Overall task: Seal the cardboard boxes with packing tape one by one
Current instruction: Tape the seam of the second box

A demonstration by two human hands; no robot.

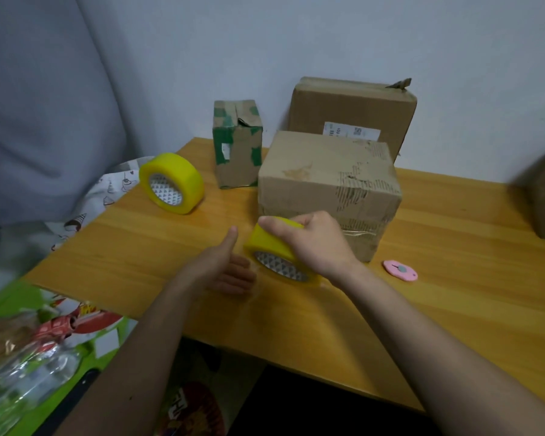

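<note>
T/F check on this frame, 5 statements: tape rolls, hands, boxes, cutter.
1. The right hand grips a yellow tape roll. True.
2. A second tape roll lies on the table, untouched. True.
3. The pink cutter is in the left hand. False: it lies on the table, right of the right wrist; the left hand is beside the held roll, thumb up, and what its fingers hold is unclear.
4. Only one box is on the table. False: a green-patched small box, a front box and a larger box behind it.
5. The held roll sits on top of the front box. False: it is in front of it, low over the table.
</note>
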